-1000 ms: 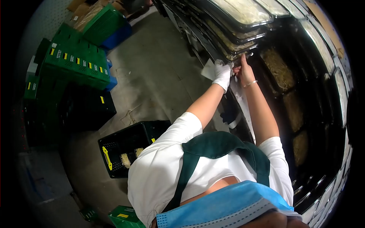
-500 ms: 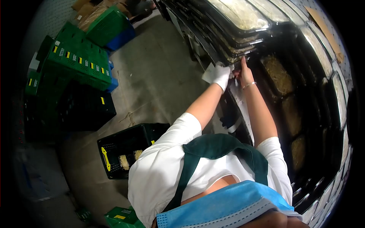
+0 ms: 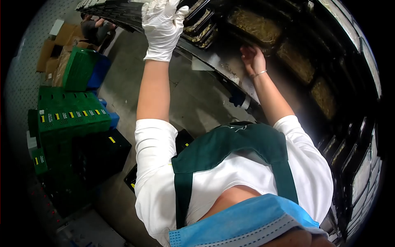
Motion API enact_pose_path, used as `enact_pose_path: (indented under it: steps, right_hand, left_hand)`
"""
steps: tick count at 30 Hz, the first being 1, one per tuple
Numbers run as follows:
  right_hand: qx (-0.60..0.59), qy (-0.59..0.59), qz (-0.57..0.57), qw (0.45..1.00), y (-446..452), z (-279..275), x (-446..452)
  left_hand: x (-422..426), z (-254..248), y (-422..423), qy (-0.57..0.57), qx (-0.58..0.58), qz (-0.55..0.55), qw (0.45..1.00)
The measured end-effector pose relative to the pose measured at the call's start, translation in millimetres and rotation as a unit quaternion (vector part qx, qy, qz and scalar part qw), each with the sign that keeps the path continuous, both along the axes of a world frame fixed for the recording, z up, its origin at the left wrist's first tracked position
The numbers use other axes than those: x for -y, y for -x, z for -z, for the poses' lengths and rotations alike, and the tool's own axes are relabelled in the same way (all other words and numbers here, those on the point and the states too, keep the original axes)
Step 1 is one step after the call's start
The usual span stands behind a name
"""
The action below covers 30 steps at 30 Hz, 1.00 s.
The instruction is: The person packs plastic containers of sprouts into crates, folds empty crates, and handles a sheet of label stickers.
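Left hand [image 3: 163, 29] beside tray stack [image 3: 200, 29] on counter [image 3: 230, 66]; grip cropped, cannot tell. Right hand [image 3: 254, 61] loosely open over counter. Risk: one-sided nudge could topple stack.

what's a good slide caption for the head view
Gloved left hand and bare right hand by black trays, with green crates off to the left.

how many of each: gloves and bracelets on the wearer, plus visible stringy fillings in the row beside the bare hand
White glove on the left hand: 1
Thin silvery bracelet by the bare right hand: 1
Rectangular, yellowish, stringy fillings in the row beside that hand: 3
Total: 5
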State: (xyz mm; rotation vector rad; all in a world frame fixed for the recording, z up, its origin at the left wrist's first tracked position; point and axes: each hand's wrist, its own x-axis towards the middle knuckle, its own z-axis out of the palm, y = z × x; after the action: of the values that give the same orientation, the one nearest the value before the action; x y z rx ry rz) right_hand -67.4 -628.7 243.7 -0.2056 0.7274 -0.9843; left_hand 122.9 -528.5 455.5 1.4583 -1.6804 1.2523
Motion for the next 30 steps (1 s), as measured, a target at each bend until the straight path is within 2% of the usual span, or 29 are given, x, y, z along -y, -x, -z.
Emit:
enact_pose_path:
  steps: [2,4,5,6,9,10,12,13,14,15,16,17,18,19,20,21,22,23,24,25,26,27,28,29,30]
  right_hand:
    - [-0.018,0.002,0.003,1.000,-4.6,-1.0,4.9]
    - [-0.129,0.039,-0.060,0.989,-13.4,14.6,19.1]
    - [-0.190,0.065,-0.085,0.976,-16.5,16.8,21.2]
    - [-0.080,0.009,0.035,0.996,-29.5,4.2,15.0]
    - [-0.097,0.007,0.024,0.995,-27.3,12.3,17.3]
    - [-0.083,0.011,-0.026,0.996,-19.2,10.1,15.3]
    - [-0.070,0.043,-0.131,0.988,-2.7,14.2,11.2]
    - [-0.110,0.040,-0.152,0.981,10.7,9.0,4.9]
    - [-0.150,0.039,-0.172,0.973,24.7,1.3,-3.8]
    - [-0.159,0.035,-0.131,0.978,33.8,0.3,-9.4]
    - [-0.169,0.030,-0.088,0.981,43.3,5.5,-8.2]
    - [-0.174,0.088,-0.070,0.978,50.2,10.0,-3.3]
    - [-0.175,0.150,-0.062,0.971,53.3,21.0,7.8]
    - [-0.209,0.149,-0.024,0.966,54.8,38.1,24.0]
    - [-0.284,0.131,-0.069,0.947,59.5,22.9,20.1]
    - [-0.148,0.146,-0.151,0.966,79.5,41.0,37.9]
    - [-0.010,0.142,-0.251,0.958,100.2,57.1,54.0]
    - [0.096,0.131,-0.349,0.923,121.2,73.9,71.6]
    - [-0.271,0.145,-0.110,0.945,71.6,-29.6,-34.4]
    - [-0.222,0.137,-0.121,0.958,57.1,-73.4,-73.9]
    - [-0.207,0.145,-0.058,0.966,105.1,-3.1,8.1]
    - [-0.263,0.142,0.011,0.954,88.0,-27.4,-31.8]
    - [-0.324,0.131,-0.046,0.936,93.4,-16.5,-25.8]
    - [-0.268,0.167,-0.236,0.919,114.3,31.6,28.0]
    - [-0.168,0.206,-0.470,0.842,87.2,37.8,15.6]
  left_hand:
    - [12.5,10.1,-16.1,-0.025,-0.028,0.024,0.999]
    - [26.9,8.6,-9.6,0.029,-0.082,0.151,0.985]
    - [29.7,9.9,-11.0,0.060,-0.043,0.073,0.995]
    - [29.8,-0.3,0.4,0.044,-0.033,0.098,0.994]
    - [28.9,-4.4,8.4,0.012,-0.039,0.099,0.994]
    - [17.6,-2.1,11.4,-0.092,-0.099,0.047,0.990]
    - [6.5,9.0,22.5,-0.023,-0.066,-0.106,0.992]
    - [-3.3,9.5,24.0,-0.040,-0.081,-0.053,0.995]
    - [-12.5,14.9,34.1,0.003,-0.153,0.018,0.988]
    - [-21.9,20.2,44.6,0.052,-0.217,0.097,0.970]
    - [-37.9,22.6,49.7,0.048,-0.142,0.034,0.988]
    - [-63.5,48.5,32.7,-0.058,-0.201,0.006,0.978]
    - [-82.7,67.1,37.8,-0.043,-0.235,0.021,0.971]
    - [-107.5,85.1,48.2,-0.078,-0.263,-0.012,0.962]
    - [-135.1,110.9,56.5,-0.135,-0.309,-0.056,0.940]
    - [-165.7,137.7,66.3,-0.184,-0.369,-0.079,0.907]
    - [-198.6,160.3,77.2,-0.213,-0.466,-0.076,0.855]
    - [-235.6,197.6,85.4,-0.225,-0.513,-0.118,0.820]
    - [-277.3,237.3,97.5,-0.228,-0.566,-0.148,0.779]
    - [-320.7,256.1,111.0,-0.254,-0.612,-0.213,0.718]
    - [-361.4,275.4,127.4,-0.280,-0.651,-0.316,0.631]
    - [-402.7,295.4,138.5,-0.247,-0.696,-0.359,0.571]
    - [-440.5,299.1,146.3,-0.183,-0.741,-0.401,0.506]
    - [-477.0,327.0,151.3,0.012,-0.785,-0.401,0.471]
    - [-516.2,366.0,154.2,0.149,-0.713,-0.417,0.544]
